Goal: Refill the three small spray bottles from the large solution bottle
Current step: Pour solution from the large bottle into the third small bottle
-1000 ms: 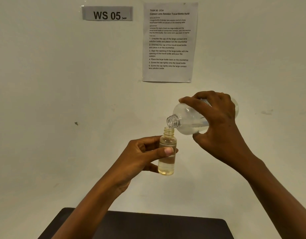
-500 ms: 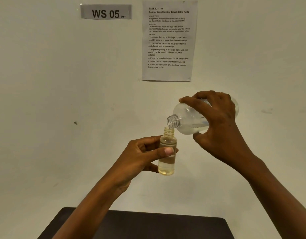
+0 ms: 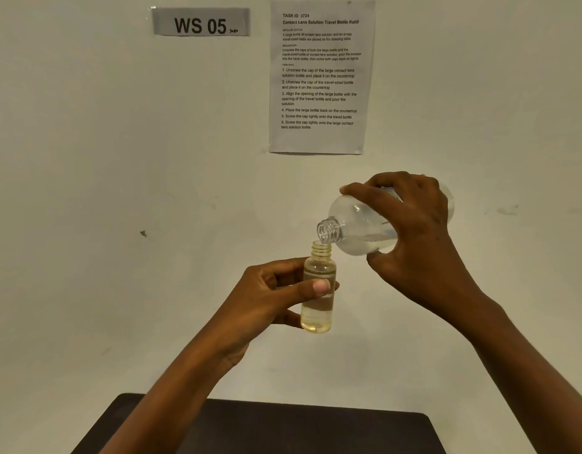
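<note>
My left hand [image 3: 270, 296] holds a small clear yellowish bottle [image 3: 317, 317] upright in the air, thumb across its front, cap off. Liquid fills it to roughly its shoulder. My right hand [image 3: 417, 237] grips the large clear solution bottle [image 3: 358, 224] from above, tilted so its open neck points down-left. The large bottle's mouth sits just over the small bottle's open neck. A little liquid lies along the large bottle's lower side. Only this one small bottle is in view.
A dark table [image 3: 283, 430] shows at the bottom edge, well below both hands. The pale wall behind carries a "WS 05" label [image 3: 201, 22] and a printed instruction sheet [image 3: 320, 77].
Nothing has visibly changed apart from a slight shift of the camera; both hands and bottles hold the same pose.
</note>
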Available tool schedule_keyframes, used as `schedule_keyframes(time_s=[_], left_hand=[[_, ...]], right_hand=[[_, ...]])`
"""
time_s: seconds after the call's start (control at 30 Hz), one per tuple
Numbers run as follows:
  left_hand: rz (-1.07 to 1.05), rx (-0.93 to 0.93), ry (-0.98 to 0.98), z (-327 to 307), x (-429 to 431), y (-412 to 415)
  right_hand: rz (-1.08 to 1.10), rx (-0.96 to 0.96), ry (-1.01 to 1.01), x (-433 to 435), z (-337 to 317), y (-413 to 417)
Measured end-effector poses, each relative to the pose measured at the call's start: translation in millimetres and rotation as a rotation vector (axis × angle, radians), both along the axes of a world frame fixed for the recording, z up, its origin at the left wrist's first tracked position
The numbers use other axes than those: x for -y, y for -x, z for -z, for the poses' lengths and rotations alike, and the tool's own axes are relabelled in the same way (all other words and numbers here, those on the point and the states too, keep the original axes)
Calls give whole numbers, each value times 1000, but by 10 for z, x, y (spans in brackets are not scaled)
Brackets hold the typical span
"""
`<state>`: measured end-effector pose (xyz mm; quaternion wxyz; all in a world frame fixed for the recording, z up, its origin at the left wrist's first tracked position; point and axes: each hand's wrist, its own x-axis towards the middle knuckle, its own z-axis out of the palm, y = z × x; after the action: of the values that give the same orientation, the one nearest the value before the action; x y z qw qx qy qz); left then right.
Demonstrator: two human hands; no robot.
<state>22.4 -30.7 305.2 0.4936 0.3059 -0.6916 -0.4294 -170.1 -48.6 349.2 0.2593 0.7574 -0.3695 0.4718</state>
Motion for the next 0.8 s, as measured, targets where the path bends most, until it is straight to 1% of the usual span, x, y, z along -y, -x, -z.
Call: schedule_keyframes(time_s=[0.8], left_hand=[[-8,-3,7,-19,-11,-13]], right_hand=[[1,3,7,-15,-22,-15]])
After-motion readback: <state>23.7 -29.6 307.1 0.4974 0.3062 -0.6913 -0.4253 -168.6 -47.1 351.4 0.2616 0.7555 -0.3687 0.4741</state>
